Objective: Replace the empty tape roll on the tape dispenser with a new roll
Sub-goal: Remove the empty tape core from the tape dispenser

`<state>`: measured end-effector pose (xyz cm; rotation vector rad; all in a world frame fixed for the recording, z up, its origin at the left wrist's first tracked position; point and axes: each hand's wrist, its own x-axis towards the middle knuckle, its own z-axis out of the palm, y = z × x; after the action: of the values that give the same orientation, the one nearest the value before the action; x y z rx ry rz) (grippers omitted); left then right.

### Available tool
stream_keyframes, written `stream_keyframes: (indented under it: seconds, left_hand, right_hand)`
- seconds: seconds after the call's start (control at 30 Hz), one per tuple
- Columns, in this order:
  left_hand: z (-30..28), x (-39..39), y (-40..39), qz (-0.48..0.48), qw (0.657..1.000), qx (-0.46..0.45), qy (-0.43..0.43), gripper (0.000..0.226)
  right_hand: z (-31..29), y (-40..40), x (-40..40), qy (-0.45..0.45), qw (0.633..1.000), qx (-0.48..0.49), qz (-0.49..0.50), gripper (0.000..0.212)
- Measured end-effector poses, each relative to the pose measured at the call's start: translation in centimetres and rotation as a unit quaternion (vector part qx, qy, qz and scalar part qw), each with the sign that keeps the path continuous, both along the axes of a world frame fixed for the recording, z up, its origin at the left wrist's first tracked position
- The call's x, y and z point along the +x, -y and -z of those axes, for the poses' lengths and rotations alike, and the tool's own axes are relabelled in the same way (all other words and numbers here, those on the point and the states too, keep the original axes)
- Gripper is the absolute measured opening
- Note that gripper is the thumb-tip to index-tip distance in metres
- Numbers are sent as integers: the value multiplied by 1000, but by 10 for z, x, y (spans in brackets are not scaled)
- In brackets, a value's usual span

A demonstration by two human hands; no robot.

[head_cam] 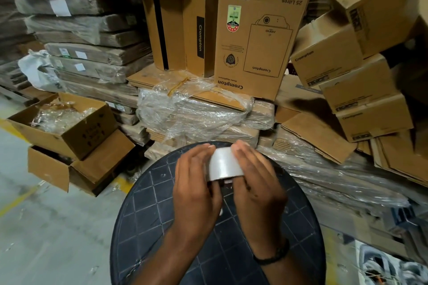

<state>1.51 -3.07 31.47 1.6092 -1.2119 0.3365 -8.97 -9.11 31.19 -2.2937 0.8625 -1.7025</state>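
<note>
A roll of clear tape (224, 164) is held up between both hands above a round dark table (148, 210). My left hand (196, 183) cups the roll's left side, fingers pointing up. My right hand (254, 183) presses against its right side. A small pale part shows just under the roll between my thumbs; whether it belongs to the tape dispenser I cannot tell. The rest of the dispenser is hidden behind my hands or out of view.
Stacks of brown Crompton cartons (259, 37) and shrink-wrapped flat cardboard (199, 111) stand right behind the table. Two open boxes (67, 127) sit on the concrete floor at left. More cartons (361, 76) lean at right.
</note>
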Motion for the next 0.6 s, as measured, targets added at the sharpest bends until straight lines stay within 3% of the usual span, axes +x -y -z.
stream_keyframes:
  seconds: [0.07, 0.13, 0.2, 0.3, 0.43, 0.53, 0.6]
  left_hand:
    - [-3, -7, 3, -26, 996, -35, -80, 46]
    - [-7, -13, 3, -45, 991, -57, -112, 47]
    - [-9, -17, 2, -50, 992, -49, -103, 52]
    - [-16, -20, -2, -14, 1000, 15, -8, 64]
    - [-22, -12, -4, 46, 992, 89, 79, 83]
    - [-25, -3, -9, 75, 985, 118, 97, 76]
    - [-26, -1, -8, 56, 984, 136, 99, 72]
  right_hand:
    - [-1, -4, 7, 70, 990, 120, 16, 58]
    - [-2, -8, 10, 93, 979, 178, 19, 52]
    - [-3, -7, 7, 79, 984, 154, 31, 47]
    - [-8, -5, 3, 41, 996, 71, 25, 35]
    - [-13, 3, 2, 11, 1000, 12, 6, 44]
    - [-9, 11, -2, -1, 1000, 10, 13, 36]
    - [-8, 12, -2, -5, 1000, 20, 18, 44]
